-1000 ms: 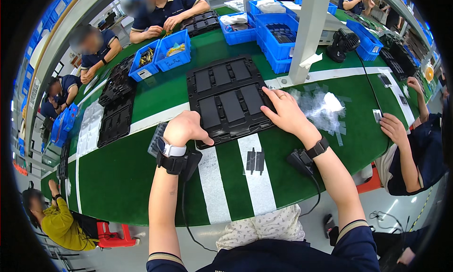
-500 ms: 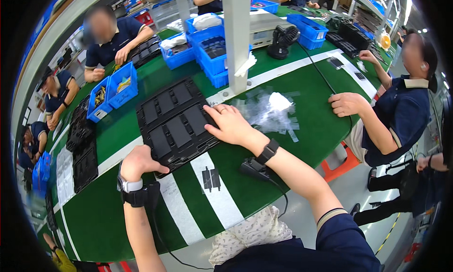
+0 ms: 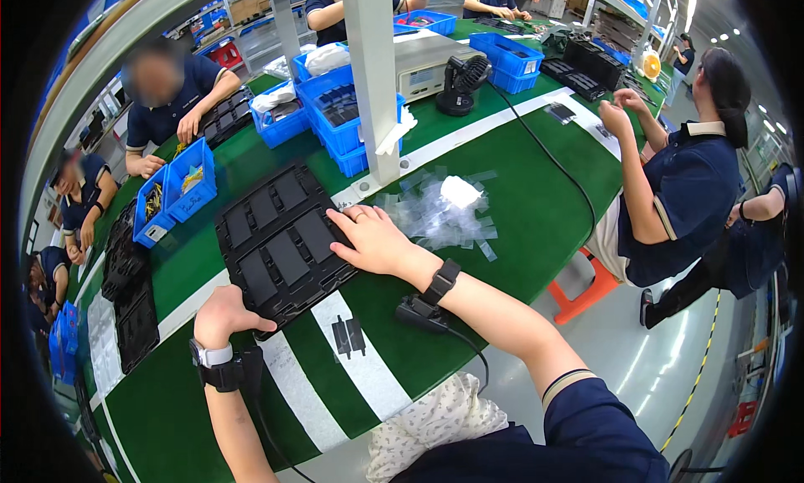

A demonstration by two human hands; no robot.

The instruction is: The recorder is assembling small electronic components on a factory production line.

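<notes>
A black plastic tray [image 3: 311,275], with several dark flat rectangular pieces in its recesses, lies tilted across the green table in front of me. My left hand [image 3: 228,314] is closed round its near left corner, thumb along the front edge and the other fingers mostly hidden. On its right edge rests my right hand [image 3: 373,240], fingers stretched out, with thumb and forefinger apart. Right of the tray, clear film strips and a white scrap [image 3: 460,192] lie scattered. Two short dark strips [image 3: 348,336] are on a white table band near the tray's front edge.
Blue bins [image 3: 339,115] and a metal post [image 3: 373,81] stand behind the tray. A small black fan [image 3: 462,85] trails a cable across the table. More black trays [image 3: 136,316] lie at left. Co-workers sit around; one [image 3: 682,182] is close at right.
The whole view has shifted, so the table sits further left in it. Both my hands keep their places on the tray. The co-worker at right has brought their hands together, raised.
</notes>
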